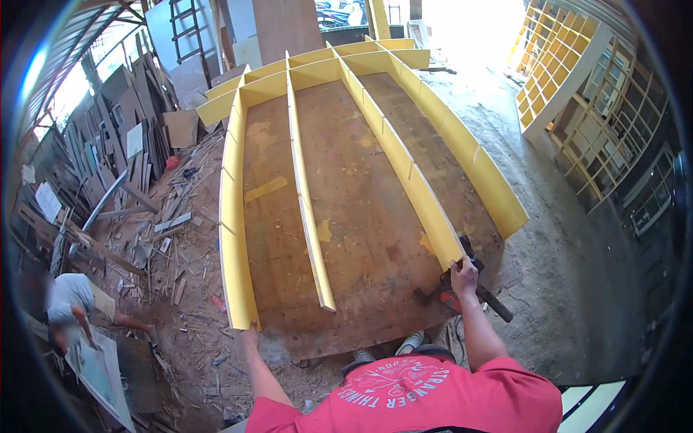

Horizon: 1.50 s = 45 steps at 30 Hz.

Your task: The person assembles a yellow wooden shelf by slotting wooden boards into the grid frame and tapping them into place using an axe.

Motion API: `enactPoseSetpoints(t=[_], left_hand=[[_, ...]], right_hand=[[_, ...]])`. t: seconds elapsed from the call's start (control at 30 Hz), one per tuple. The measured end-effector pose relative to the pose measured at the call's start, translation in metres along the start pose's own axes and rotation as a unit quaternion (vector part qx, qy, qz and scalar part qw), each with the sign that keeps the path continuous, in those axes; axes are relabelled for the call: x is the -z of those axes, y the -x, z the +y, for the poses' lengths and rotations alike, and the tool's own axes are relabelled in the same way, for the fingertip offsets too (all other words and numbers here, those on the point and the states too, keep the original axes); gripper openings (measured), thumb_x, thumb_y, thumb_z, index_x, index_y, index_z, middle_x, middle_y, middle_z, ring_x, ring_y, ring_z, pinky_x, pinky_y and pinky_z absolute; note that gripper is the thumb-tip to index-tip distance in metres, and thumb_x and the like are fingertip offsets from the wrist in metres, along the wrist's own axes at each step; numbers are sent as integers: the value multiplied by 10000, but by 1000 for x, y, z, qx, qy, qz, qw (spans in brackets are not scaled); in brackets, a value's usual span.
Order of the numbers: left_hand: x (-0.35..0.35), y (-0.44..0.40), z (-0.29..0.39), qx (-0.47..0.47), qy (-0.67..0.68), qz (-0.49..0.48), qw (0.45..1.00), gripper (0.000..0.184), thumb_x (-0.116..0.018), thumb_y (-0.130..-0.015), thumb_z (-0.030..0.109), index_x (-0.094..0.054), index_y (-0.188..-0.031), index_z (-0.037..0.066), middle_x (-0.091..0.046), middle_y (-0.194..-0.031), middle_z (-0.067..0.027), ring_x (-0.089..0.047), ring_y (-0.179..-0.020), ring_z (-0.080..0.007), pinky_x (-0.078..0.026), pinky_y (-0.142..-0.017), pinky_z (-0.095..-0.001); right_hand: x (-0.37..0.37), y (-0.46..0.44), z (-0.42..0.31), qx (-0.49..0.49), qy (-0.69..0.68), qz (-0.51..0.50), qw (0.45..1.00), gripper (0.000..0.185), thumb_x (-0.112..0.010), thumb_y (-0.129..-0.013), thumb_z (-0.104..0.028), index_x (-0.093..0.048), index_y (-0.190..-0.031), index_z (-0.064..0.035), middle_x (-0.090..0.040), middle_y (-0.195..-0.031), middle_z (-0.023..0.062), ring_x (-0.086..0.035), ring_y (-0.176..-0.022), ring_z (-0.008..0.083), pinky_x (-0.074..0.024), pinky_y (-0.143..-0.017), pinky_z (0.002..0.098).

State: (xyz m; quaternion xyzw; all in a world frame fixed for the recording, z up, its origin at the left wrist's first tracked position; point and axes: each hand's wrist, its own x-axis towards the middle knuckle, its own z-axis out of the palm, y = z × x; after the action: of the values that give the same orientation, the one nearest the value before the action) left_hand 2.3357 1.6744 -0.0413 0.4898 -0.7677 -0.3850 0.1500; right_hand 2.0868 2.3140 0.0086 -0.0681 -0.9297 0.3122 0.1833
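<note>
Four long yellow boards with slots along their edges run away from me on a brown worktable (pixel 361 231). Yellow cross boards (pixel 263 88) join them at the far end. My left hand (pixel 250 335) grips the near end of the leftmost yellow board (pixel 234 267), its fingers partly hidden. At the near end of the third yellow board (pixel 427 209), my right hand (pixel 464 277) is closed around the tip. Between them lies the second yellow board (pixel 309 224), touched by neither hand; the rightmost yellow board (pixel 473 162) is also untouched. A black and red power tool (pixel 449 299) sits beside my right hand.
Wood scraps (pixel 170 231) litter the floor at left, below leaning panels (pixel 123 123). A person (pixel 76 299) bends over a framed pane (pixel 101 372) at lower left. Yellow lattice frames (pixel 552 61) stand at right. A ladder (pixel 189 36) leans at the back.
</note>
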Motion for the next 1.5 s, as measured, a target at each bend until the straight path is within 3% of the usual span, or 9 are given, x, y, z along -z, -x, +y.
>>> enactPoseSetpoints(t=[0.23, 0.3, 0.4, 0.63, 1.0, 1.2, 1.3, 1.37, 1.5], left_hand=[[-14, 11, -2, -43, -16, 52, 998, 479, -798, -914, 224, -655, -1281, -49, -732, -1191, -218, -704, -1097, -353, -535, -956, -429], [-44, -1, -45, -101, 139, 96, 980, 434, -794, -897, 182, -653, -1245, -37, -725, -1151, -200, -699, -1060, -350, -537, -941, -438], [-67, 48, -46, 79, 72, 223, 969, 362, -764, -884, 111, -641, -1203, -9, -708, -1100, -160, -687, -987, -314, -545, -897, -434], [-173, 225, 35, -203, 81, -74, 973, 175, -756, -897, 137, -713, -1004, 5, -729, -943, -116, -705, -874, -235, -567, -816, -370], [-358, 461, 272, -474, 33, -288, 831, 369, -761, -888, 242, -695, -1188, 39, -697, -1152, -206, -680, -1089, -382, -551, -964, -457], [-407, 513, 271, -461, -177, -279, 823, 797, -804, -862, 340, -464, -1534, 79, -478, -1521, -244, -523, -1360, -446, -454, -1136, -520], [-405, 530, 306, -378, -227, -280, 853, 788, -799, -869, 386, -482, -1514, 65, -471, -1516, -256, -513, -1386, -432, -444, -1146, -517], [-419, 529, 322, -339, -296, -262, 854, 639, -772, -894, 429, -591, -1367, 39, -599, -1369, -256, -614, -1272, -433, -517, -1048, -522], [-449, 545, 356, -369, -269, -254, 853, 373, -739, -902, 431, -773, -967, 66, -770, -966, -207, -747, -956, -392, -578, -863, -516]], right_hand=[[30, 37, 28, -17, -71, 62, 995, 296, -755, -908, -132, -681, -1178, -33, -741, -854, 133, -733, -754, 301, -588, -731, 418], [47, 45, 57, -63, -13, 35, 997, 363, -764, -885, -145, -662, -1214, -30, -725, -1045, 174, -710, -960, 346, -572, -867, 438], [66, 50, 94, -155, 93, -28, 983, 520, -794, -864, -250, -633, -1302, -22, -655, -1292, 219, -596, -1252, 409, -454, -1101, 510], [107, 43, 157, -128, 127, -192, 965, 756, -835, -836, -470, -599, -1426, -60, -562, -1462, 242, -510, -1377, 438, -386, -1189, 520], [170, 13, 211, -89, 52, -354, 930, 699, -718, -937, -548, -554, -1377, -31, -701, -1242, 284, -656, -1208, 471, -509, -1014, 563], [207, 19, 268, -177, -301, -346, 871, 508, -719, -993, -500, -632, -1088, -9, -649, -781, 73, -613, -690, 180, -506, -659, 368], [253, 7, 273, -191, -354, -393, 827, 469, -740, -984, -488, -627, -1060, -39, -601, -791, 38, -549, -598, 117, -456, -548, 298], [248, 9, 310, -48, -246, -320, 914, 517, -841, -891, -455, -653, -1076, -10, -642, -792, 60, -572, -702, 162, -489, -647, 350], [303, -2, 351, -62, -215, -300, 927, 546, -861, -835, -416, -686, -1160, -14, -724, -910, 164, -698, -845, 262, -553, -786, 402]])
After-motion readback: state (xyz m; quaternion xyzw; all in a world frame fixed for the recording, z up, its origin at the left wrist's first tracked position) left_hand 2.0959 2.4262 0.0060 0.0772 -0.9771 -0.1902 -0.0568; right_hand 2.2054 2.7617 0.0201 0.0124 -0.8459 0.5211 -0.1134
